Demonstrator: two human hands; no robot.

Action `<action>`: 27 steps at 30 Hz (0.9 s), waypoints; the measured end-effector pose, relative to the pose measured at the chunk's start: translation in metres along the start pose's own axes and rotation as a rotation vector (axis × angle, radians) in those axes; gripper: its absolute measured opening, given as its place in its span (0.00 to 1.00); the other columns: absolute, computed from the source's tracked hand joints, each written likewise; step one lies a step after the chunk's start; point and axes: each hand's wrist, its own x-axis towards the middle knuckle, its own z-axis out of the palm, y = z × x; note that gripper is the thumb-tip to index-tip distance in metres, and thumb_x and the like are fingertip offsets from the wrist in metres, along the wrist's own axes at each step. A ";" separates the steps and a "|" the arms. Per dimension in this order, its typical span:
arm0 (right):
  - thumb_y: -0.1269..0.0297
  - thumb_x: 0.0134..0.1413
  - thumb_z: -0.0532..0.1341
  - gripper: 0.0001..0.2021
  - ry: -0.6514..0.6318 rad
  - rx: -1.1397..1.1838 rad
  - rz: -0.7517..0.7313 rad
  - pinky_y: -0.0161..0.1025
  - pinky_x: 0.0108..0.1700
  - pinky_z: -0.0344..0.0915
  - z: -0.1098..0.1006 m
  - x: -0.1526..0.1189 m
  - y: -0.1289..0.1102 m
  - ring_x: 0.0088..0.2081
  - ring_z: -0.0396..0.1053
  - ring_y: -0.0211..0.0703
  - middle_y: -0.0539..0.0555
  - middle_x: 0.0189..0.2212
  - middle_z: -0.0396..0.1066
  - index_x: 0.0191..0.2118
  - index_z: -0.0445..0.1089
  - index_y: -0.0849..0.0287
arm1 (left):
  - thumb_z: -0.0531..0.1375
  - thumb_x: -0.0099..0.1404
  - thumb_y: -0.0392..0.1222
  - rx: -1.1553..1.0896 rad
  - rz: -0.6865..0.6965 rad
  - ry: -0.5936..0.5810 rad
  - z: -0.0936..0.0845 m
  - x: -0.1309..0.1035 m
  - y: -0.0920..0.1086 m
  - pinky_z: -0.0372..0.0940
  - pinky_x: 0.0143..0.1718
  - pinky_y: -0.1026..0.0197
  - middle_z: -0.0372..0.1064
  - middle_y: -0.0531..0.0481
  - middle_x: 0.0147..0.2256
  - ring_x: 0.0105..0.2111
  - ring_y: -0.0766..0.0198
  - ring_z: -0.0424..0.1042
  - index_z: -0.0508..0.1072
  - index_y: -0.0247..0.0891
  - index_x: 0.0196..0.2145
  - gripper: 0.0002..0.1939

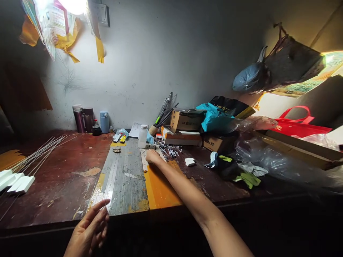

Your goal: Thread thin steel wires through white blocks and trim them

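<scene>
My left hand (89, 228) is at the table's front edge, thumb and forefinger pinched together; anything between them is too small to make out. It is near the lower end of a clear ruler (112, 176) on a grey worn strip (127, 192). With the arm stretched forward, my right hand (153, 157) is closed over a pale board (144, 157); what its fingers hold is hidden. Just behind it stands a translucent white bottle (143, 137). A thin metal blade (135, 176) lies on the grey strip, left of an orange-taped strip (162, 187).
Several white blocks with thin rods (25, 184) lie at left. Flasks (78, 119) and a blue bottle (104, 122) line the wall. Cardboard boxes (187, 120), small loose parts (173, 152), white pieces (190, 162), gloves (245, 178) and plastic bags (278, 164) crowd the right side.
</scene>
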 end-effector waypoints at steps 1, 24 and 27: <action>0.63 0.63 0.58 0.13 -0.023 0.023 0.038 0.46 0.44 0.69 -0.001 0.000 -0.001 0.44 0.70 0.46 0.55 0.47 0.68 0.49 0.66 0.64 | 0.73 0.39 0.52 -0.004 0.001 -0.004 -0.001 0.000 0.000 0.51 0.11 0.72 0.67 0.57 0.20 0.13 0.74 0.60 0.74 0.42 0.44 0.33; 0.55 0.38 0.73 0.18 -0.597 1.233 0.373 0.28 0.33 0.66 -0.009 -0.163 -0.055 0.27 0.68 0.29 0.50 0.29 0.72 0.30 0.72 0.64 | 0.71 0.50 0.44 -0.122 -0.134 -0.332 0.030 -0.042 -0.004 0.57 0.20 0.74 0.70 0.55 0.20 0.18 0.75 0.65 0.77 0.37 0.38 0.17; 0.55 0.37 0.73 0.18 -0.602 1.265 0.367 0.30 0.34 0.66 -0.005 -0.167 -0.054 0.26 0.67 0.29 0.50 0.27 0.71 0.29 0.72 0.65 | 0.71 0.51 0.43 -0.130 -0.139 -0.348 0.034 -0.044 -0.003 0.57 0.21 0.73 0.71 0.55 0.20 0.18 0.75 0.65 0.77 0.37 0.38 0.17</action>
